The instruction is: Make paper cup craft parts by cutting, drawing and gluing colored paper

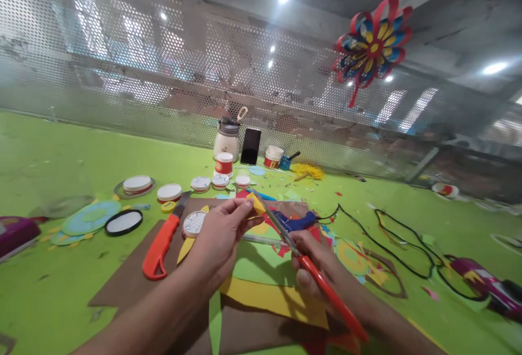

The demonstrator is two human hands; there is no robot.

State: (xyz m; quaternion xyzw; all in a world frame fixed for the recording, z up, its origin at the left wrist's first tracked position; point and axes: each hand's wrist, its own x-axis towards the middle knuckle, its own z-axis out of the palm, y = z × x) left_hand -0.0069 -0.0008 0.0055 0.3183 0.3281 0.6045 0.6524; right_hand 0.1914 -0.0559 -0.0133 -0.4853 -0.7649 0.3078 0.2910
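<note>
My left hand (pixel 222 232) pinches a small piece of yellow paper (pixel 256 204) between thumb and fingers. In my right hand (pixel 316 254) is a pair of scissors (pixel 332 295) with red handles, its metal blades pointing up and left beside the paper. Whether the blades touch the paper I cannot tell. Below both hands lie a light green paper sheet (pixel 261 268) and a yellow sheet (pixel 281 303), on top of brown card (pixel 253 325). Behind my right hand rests a blue glue gun (pixel 296 221), partly hidden by the scissors.
An orange-handled knife (pixel 161 249) lies left of my left hand. White round lids (pixel 169 192) stand farther back, near a jug (pixel 227 140) and a dark tablet (pixel 250 147). A black cord (pixel 362 227) curls across the green table (pixel 408 203) at right. A paper flower (pixel 375 48) hangs above.
</note>
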